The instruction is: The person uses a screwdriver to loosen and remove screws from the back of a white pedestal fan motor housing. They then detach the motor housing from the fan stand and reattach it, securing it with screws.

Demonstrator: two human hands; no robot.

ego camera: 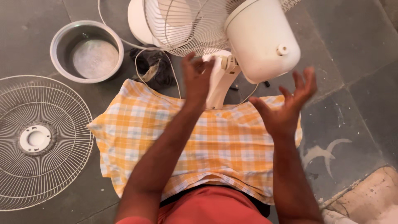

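A white table fan stands before me on the grey stone floor, its motor housing (pixel 262 38) turned toward me and its rear grille (pixel 182 29) behind. My left hand (pixel 196 76) is raised with fingers apart, right beside the fan's neck (pixel 219 79), holding nothing. My right hand (pixel 288 105) hovers palm up with spread fingers just below the motor housing, empty too. An orange and white checked cloth (pixel 215 141) lies over my lap beneath both arms.
The detached front fan grille (pixel 39 141) lies flat at the left. A round metal bowl (pixel 86 52) sits at the upper left. A dark rag (pixel 151 68) and a white power cord (pixel 137 62) lie near the fan base.
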